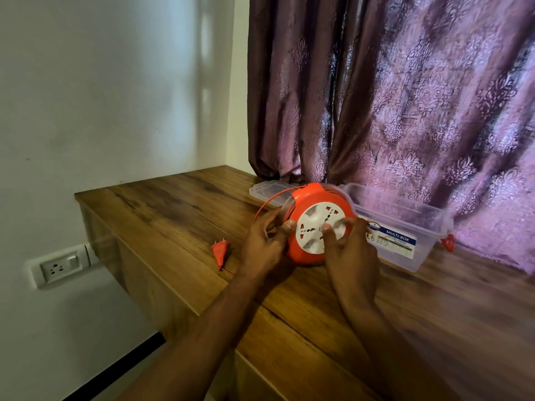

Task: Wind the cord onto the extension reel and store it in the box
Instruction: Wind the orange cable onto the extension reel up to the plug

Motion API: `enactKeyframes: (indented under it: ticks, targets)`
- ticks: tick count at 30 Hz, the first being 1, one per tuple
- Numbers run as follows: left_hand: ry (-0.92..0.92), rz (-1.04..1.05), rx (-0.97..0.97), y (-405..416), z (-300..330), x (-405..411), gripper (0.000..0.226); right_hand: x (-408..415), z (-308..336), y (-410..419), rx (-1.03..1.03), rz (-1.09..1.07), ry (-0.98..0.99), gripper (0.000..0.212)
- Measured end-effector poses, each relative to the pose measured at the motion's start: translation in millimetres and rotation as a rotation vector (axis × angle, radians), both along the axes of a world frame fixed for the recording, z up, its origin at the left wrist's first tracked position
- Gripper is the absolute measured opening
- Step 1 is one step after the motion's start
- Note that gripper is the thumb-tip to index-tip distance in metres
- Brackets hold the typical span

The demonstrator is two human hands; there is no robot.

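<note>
Both hands grip the reel [314, 224]: left hand [265, 241] fingers curled on its rim, right hand [348, 247] fingertips pressing its white face. Winding looks unfinished, since cord [265, 205] and plug [220, 250] lie left of the reel; the box [405, 227] behind waits open.

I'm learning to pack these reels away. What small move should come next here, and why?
Probably keep turning the white dial with the right hand while the left hand steadies the reel: a loop of cord is slack and the plug lies on the table.
</note>
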State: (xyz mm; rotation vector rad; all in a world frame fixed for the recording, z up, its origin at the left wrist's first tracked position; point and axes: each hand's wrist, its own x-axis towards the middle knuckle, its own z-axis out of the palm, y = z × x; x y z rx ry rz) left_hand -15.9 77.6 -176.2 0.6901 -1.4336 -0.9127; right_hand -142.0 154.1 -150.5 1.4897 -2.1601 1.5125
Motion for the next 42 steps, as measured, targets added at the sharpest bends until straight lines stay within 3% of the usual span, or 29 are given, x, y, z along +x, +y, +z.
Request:
enactKeyframes:
  ticks: [4, 6, 9, 13, 18, 27, 34, 36, 39, 42]
  targets:
    - [0.005, 0.046, -0.002, 1, 3, 3, 0.043, 2, -10, -4, 0.105, 0.047, 0.498, 0.054]
    - [0.015, 0.032, -0.009, 4, 6, 3, 0.027, 4, -12, -7, 0.161, 0.076, 0.533, 0.061]
    - [0.02, -0.005, -0.02, 6, 8, 3, 0.022, 2, -10, -5, 0.182, 0.068, 0.507, 0.058]
    - [0.036, -0.039, -0.052, 7, 6, 3, 0.024, 2, -3, -3, 0.176, 0.021, 0.383, 0.058]
    - [-0.046, -0.04, -0.12, 8, 6, -1, 0.028, 6, -4, -7, 0.063, 0.024, -0.036, 0.057]
    - [-0.036, -0.026, -0.124, 6, 2, -3, 0.038, 13, 4, -8, -0.06, 0.059, -0.409, 0.054]
    - [0.044, -0.071, -0.085, 7, 3, -3, 0.039, 15, 13, -14, -0.097, 0.198, -1.02, 0.053]
    - [0.073, -0.08, -0.059, 6, 2, -3, 0.039, 13, 16, -11, -0.041, 0.264, -1.139, 0.042]
    - [0.118, -0.092, -0.032, 5, 1, -2, 0.037, 13, 14, -11, -0.025, 0.329, -1.099, 0.027]
    - [0.161, -0.097, 0.002, 5, 3, -1, 0.034, 11, 10, -12, -0.043, 0.198, -0.722, 0.03]
